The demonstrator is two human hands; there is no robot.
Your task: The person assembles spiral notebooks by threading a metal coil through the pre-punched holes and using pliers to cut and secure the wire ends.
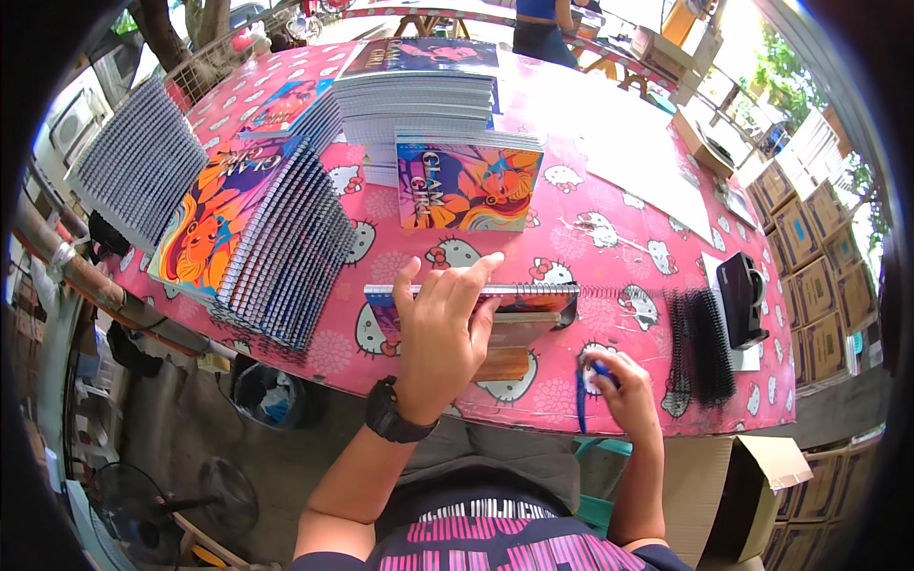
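Observation:
My left hand [443,319] is closed over a notebook [381,291] standing on edge, fingers on its far side and thumb on the near side. A thin dark spiral coil [624,293] runs along the notebook's upper edge and sticks out well past its right end. Beneath the notebook's right half is a wooden block [505,364]. My right hand [626,392], near the table's front edge, is curled around a slim blue hand tool [582,404]; its exact kind is unclear. Right of that hand lies a bundle of black spiral coils [700,347].
Coil-bound notebooks [286,243] lean in a row at left, beside another bound stack [143,162]. Ahead stand a tall notebook stack [416,105] and a colourful upright pile [466,188]. A black desk device [743,300] sits at right; an open carton [714,495] is below the edge.

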